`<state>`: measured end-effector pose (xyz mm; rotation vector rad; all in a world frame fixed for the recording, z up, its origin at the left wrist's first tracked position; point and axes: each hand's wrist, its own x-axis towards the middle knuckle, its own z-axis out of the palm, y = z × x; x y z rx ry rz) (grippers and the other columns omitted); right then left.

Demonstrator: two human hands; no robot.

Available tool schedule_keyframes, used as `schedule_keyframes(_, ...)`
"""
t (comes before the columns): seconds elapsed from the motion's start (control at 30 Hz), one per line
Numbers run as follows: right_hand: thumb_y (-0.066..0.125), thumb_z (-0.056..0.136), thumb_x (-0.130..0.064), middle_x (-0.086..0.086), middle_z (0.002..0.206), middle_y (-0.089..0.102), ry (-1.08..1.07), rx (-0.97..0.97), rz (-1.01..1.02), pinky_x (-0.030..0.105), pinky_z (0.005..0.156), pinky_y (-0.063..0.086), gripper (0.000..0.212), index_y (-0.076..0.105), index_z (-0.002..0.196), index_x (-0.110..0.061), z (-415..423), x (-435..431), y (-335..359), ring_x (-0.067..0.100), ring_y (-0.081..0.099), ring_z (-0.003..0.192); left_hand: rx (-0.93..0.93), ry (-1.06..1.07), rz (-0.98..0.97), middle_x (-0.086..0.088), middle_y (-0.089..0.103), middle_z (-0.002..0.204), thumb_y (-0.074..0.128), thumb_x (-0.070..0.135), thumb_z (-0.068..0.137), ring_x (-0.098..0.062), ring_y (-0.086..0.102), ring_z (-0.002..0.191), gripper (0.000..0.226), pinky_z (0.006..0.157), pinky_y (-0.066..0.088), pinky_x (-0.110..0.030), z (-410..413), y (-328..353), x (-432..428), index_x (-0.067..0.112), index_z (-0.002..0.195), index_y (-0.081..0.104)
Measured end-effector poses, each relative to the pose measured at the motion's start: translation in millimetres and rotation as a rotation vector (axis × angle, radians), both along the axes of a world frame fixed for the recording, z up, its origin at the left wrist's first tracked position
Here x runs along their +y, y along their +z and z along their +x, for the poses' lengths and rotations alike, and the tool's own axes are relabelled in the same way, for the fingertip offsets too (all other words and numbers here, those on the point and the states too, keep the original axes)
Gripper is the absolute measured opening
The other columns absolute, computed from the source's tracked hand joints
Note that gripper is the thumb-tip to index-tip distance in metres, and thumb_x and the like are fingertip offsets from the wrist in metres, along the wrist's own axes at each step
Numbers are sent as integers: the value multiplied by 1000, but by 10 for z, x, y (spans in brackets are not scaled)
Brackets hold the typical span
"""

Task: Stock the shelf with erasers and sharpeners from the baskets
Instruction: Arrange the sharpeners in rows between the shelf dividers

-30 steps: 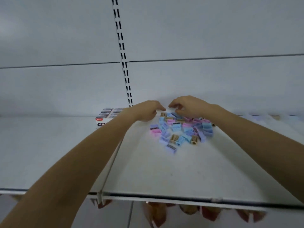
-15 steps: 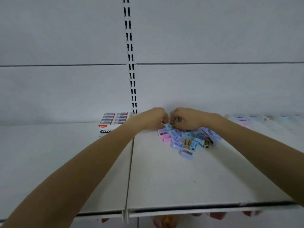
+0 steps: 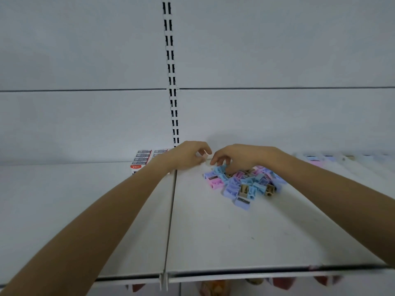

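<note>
The left hand (image 3: 188,155) is pinching a sharpener (image 3: 204,157) (likely light, slick: take flat sides); whether the right hand (image 3: 237,155) is gripping cannot be told.

Pale grey back panel (image 3: 85,50) behind left hand (image 3: 188,155) and right hand (image 3: 235,157). Horizontal seam (image 3: 277,88) well above them. Slotted strip (image 3: 172,82) rises straight above left hand. White shelf (image 3: 213,231) beneath; joint (image 3: 171,210) runs from left hand toward front edge. Soft even light, faint shadow (image 3: 224,137) above right hand.

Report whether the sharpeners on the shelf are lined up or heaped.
Heaped: the sharpeners lie jumbled in one loose pile on the shelf, tilted every way.
</note>
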<state>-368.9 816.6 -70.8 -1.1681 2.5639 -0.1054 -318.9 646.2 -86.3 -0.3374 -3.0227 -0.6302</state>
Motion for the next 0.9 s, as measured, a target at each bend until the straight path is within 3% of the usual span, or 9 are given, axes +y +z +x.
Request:
schedule_keyframes(0.13, 59, 82, -11, -5, 106, 45, -20, 22, -7, 24, 69, 46, 49, 48, 128, -23, 23, -8, -25, 15, 53, 84, 6, 28, 29, -5, 58, 122, 41, 8, 94, -10, 51, 91, 31, 67, 32, -9, 42, -7, -14, 11, 120, 57)
schedule_keyframes(0.27, 63, 83, -18, -3, 100, 44, -9, 116, -13, 21, 72, 39, 39, 56, 122, -16, 23, 18, -31, 13, 47, 86, -12, 47, 229, 0, 58, 113, 49, 4, 91, -11, 60, 81, 19, 62, 41, -1, 88, -26, -45, 12, 107, 58)
schedule_keyframes(0.37, 60, 85, -17, -10, 87, 44, -22, 132, -62, 15, 65, 38, 25, 65, 110, -14, 36, 78, -27, 11, 48, 85, -36, 28, 381, 2, 57, 105, 49, 2, 90, -13, 65, 77, 19, 73, 50, -20, 110, -9, -70, 19, 97, 56)
schedule_keyframes(0.43, 60, 86, -17, -10, 91, 50, -48, 132, -104, 16, 66, 38, 21, 66, 106, -14, 56, 128, -24, 9, 51, 83, -57, 31, 464, 2, 56, 102, 47, 1, 90, -12, 66, 77, 22, 77, 53, -27, 118, 17, -71, 19, 100, 56)
schedule_keyframes(0.57, 61, 86, -15, -10, 88, 59, -134, 114, -272, 3, 58, 37, 18, 66, 103, -16, 86, 256, -8, 3, 54, 71, -94, 30, 600, -1, 56, 105, 41, -3, 91, -10, 65, 80, 27, 80, 53, -23, 115, 48, -24, 15, 103, 58)
schedule_keyframes(0.67, 64, 84, -11, -13, 86, 58, -194, 103, -425, 1, 62, 38, 21, 67, 103, -19, 94, 362, -19, -2, 55, 72, -94, 2, 668, -3, 57, 109, 45, -3, 90, -8, 67, 80, 27, 78, 53, -17, 103, 35, 29, 16, 99, 60)
schedule_keyframes(0.77, 64, 84, -11, -9, 100, 58, -193, 114, -512, 13, 80, 46, 25, 68, 107, -19, 118, 488, -70, 1, 59, 82, -78, -24, 623, -1, 57, 110, 60, 0, 85, -12, 65, 81, 25, 74, 50, -14, 98, 36, 121, 19, 101, 60)
schedule_keyframes(0.9, 64, 84, -7, -7, 97, 53, -173, 187, -601, 7, 73, 43, 30, 64, 112, -19, 190, 682, -120, -7, 57, 75, -5, -49, 491, 1, 59, 105, 65, 3, 83, -4, 58, 66, 26, 60, 43, -3, 99, 75, 307, 19, 103, 60)
